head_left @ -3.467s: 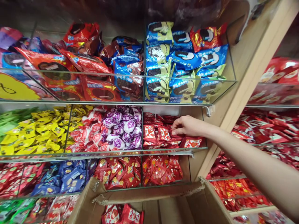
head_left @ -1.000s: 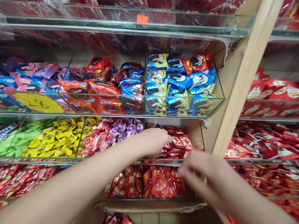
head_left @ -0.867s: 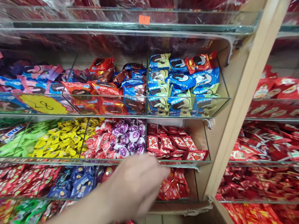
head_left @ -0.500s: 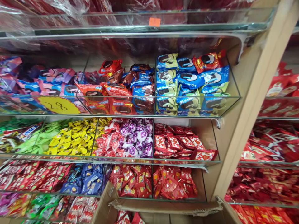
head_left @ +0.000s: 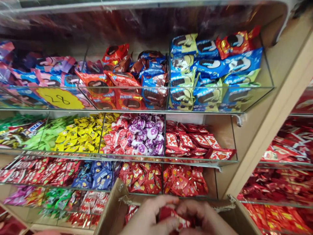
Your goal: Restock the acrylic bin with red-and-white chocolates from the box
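Both hands are over an open cardboard box (head_left: 110, 207) at the bottom of the view. My left hand (head_left: 150, 215) curls its fingers around the left side of some red candy packets (head_left: 168, 212). On their right side, my right hand (head_left: 204, 215) is closed in the same way, partly blurred. The fingers cover most of these packets, so how many there are cannot be seen. Another red-and-white packet (head_left: 132, 210) lies in the box left of my left hand.
Behind the box, glass shelves hold red heart-print packets (head_left: 195, 138), purple-and-white wrapped sweets (head_left: 146, 133) and yellow ones (head_left: 80, 133). Cookie packs (head_left: 207, 67) fill the upper shelf, with a yellow tag (head_left: 61, 98) reading 28. A wooden upright (head_left: 271, 120) stands at right.
Both my hands have come into view at the box and closed around red packets. The view has shifted closer, and the upper shelves sit higher in it.
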`<state>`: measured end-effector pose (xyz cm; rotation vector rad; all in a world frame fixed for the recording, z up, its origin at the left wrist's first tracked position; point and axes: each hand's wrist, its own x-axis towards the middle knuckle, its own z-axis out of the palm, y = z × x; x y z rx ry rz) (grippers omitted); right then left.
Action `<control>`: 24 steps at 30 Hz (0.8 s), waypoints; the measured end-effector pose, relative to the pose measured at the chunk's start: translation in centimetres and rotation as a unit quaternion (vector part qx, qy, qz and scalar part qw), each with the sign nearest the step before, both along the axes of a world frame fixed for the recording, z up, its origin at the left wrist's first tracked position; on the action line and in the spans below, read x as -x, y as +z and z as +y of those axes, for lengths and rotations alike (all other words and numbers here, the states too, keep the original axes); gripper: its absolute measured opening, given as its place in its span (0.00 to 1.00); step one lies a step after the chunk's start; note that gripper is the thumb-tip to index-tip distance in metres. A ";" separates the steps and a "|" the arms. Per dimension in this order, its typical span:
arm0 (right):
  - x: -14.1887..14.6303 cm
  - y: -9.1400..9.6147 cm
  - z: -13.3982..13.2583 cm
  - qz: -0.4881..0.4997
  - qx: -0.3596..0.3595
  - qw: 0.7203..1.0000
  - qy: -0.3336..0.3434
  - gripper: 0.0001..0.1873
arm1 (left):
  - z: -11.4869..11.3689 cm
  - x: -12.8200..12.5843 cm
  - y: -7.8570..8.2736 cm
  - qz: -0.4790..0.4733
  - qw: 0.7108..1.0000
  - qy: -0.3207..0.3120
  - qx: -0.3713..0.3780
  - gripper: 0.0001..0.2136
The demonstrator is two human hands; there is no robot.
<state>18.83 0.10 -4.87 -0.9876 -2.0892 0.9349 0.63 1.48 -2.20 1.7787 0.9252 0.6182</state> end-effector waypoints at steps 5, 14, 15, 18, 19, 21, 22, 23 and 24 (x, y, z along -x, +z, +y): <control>0.0 2.2 -0.4 0.166 0.127 0.974 -0.091 0.19 | -0.2 -1.7 2.8 -0.042 0.997 0.071 -0.015 0.09; -0.8 4.2 -0.6 0.215 0.046 0.970 -0.102 0.05 | 0.1 -3.2 3.1 -0.145 0.981 0.119 -0.056 0.09; -1.0 4.1 -0.7 0.197 -0.002 0.973 -0.123 0.06 | 0.0 -3.2 3.0 -0.174 0.976 0.124 -0.040 0.10; -1.5 3.3 -0.6 0.132 -0.213 0.941 -0.227 0.09 | -0.7 -3.3 2.4 -0.263 0.953 0.146 0.031 0.16; -1.6 3.0 -0.6 0.104 -0.287 0.920 -0.246 0.09 | -0.9 -3.3 2.2 -0.294 0.943 0.140 0.063 0.19; -1.7 2.4 -0.6 0.047 -0.392 0.889 -0.234 0.07 | -1.3 -3.4 1.8 -0.354 0.921 0.102 0.128 0.24; -1.7 2.2 -0.6 0.021 -0.418 0.883 -0.211 0.07 | -1.5 -3.5 1.7 -0.376 0.911 0.079 0.151 0.25; -1.7 2.0 -0.6 0.004 -0.432 0.881 -0.191 0.07 | -1.6 -3.6 1.6 -0.390 0.904 0.066 0.164 0.26; -1.7 1.9 -0.6 -0.007 -0.437 0.882 -0.178 0.07 | -1.6 -3.7 1.7 -0.395 0.900 0.066 0.171 0.26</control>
